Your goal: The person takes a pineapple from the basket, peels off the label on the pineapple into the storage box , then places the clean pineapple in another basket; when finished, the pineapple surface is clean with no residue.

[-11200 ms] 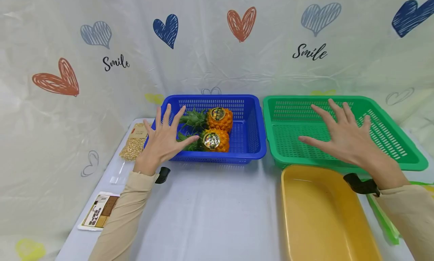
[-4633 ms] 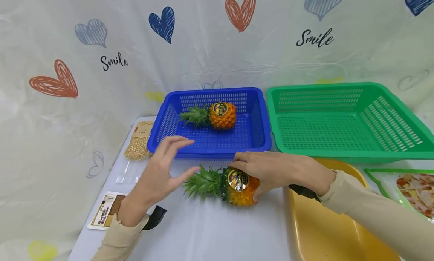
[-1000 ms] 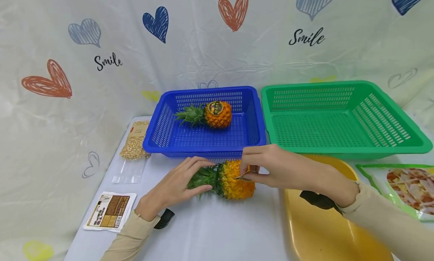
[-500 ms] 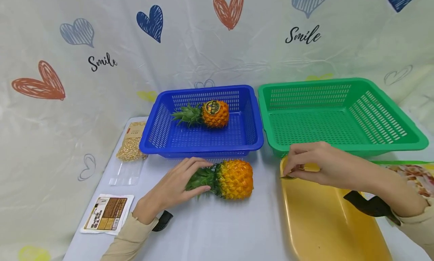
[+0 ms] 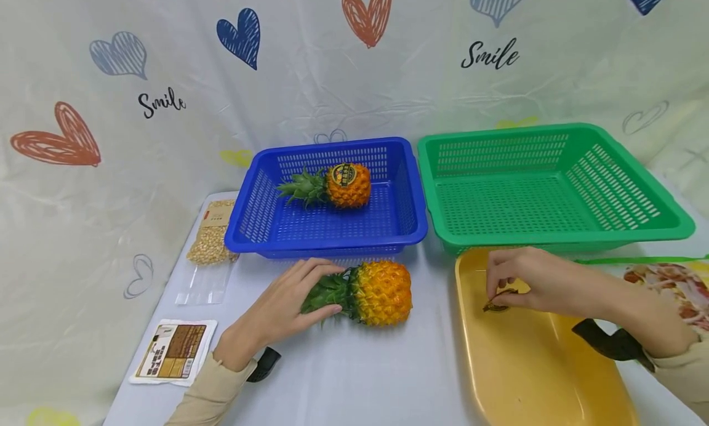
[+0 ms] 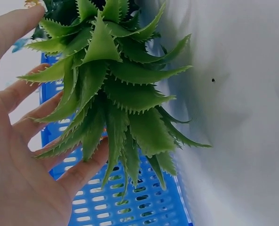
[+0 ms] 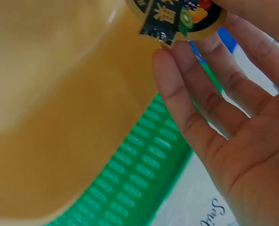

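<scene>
A pineapple [image 5: 382, 293] lies on its side on the table, its orange body bare of any label. My left hand [image 5: 285, 303] holds it by the green leafy crown [image 6: 106, 84], thumb on the near side and fingers around the far side. Over the yellow tray [image 5: 532, 364], my right hand [image 5: 532, 278] pinches a peeled sticker [image 7: 198, 21], round and black-and-gold with fruit pictures, between thumb and fingertips. A second pineapple [image 5: 351, 189], with a similar sticker on it, lies in the blue basket [image 5: 327, 246].
A green basket [image 5: 554, 236] stands at the back right, behind the yellow tray. At the left lie a bag of yellow kernels [image 5: 210, 241] and a flat printed packet [image 5: 173, 352]. Another packet with a green edge [image 5: 659, 284] is partly behind the right forearm.
The first pineapple came out of the blue basket onto the table. My right hand peeled its sticker off and carried it right, over the yellow tray. The left hand stays on the crown.
</scene>
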The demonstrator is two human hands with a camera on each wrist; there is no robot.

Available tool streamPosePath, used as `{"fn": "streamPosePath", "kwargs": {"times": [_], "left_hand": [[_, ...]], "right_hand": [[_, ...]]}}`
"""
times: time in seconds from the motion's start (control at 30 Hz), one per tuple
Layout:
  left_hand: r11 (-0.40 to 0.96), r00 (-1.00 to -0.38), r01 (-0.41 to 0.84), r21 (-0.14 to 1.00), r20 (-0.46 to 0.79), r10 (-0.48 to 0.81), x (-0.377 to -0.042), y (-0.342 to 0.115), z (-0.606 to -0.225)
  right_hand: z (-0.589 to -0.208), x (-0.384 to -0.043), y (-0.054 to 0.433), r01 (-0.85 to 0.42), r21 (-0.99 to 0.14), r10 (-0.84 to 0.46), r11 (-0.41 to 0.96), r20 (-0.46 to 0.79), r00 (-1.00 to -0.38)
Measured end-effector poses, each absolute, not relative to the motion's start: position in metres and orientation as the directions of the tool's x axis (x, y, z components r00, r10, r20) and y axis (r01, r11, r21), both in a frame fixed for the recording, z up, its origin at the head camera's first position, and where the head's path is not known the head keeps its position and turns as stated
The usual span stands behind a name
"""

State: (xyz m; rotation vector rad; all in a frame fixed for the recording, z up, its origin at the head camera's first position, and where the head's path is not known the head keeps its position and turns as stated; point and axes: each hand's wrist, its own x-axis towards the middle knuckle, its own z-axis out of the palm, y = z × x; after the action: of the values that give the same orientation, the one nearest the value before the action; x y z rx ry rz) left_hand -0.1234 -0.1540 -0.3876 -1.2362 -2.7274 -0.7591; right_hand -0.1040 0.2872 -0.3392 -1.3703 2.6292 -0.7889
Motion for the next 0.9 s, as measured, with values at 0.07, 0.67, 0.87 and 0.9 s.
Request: {"fn": "streamPosePath", "kwargs": {"times": [0.07, 0.67, 0.87, 0.9], "left_hand": [[0.555, -0.673, 0.726, 0.408, 0.249, 0.697, -0.124, -0.154, -0.388], [0.556, -0.676, 0.724, 0.408, 0.257, 0.691, -0.122, -0.155, -0.388], [0.542, -0.657, 0.742, 0.394, 0.270, 0.704, -0.123, -0.155, -0.387], [0.540, -0.655, 0.744, 0.392, 0.270, 0.706, -0.123, -0.155, -0.386]], "right_hand": [[-0.342, -0.104, 0.286, -0.733, -0.478, -0.789, 0.484, 0.125, -0.602], [-0.356, -0.105, 0.272, -0.628, -0.594, -0.806, 0.502, -0.058, -0.589], [-0.361, -0.103, 0.269, -0.561, -0.623, -0.783, 0.546, -0.139, -0.607], [-0.361, -0.103, 0.268, -0.558, -0.623, -0.781, 0.548, -0.143, -0.608]]}}
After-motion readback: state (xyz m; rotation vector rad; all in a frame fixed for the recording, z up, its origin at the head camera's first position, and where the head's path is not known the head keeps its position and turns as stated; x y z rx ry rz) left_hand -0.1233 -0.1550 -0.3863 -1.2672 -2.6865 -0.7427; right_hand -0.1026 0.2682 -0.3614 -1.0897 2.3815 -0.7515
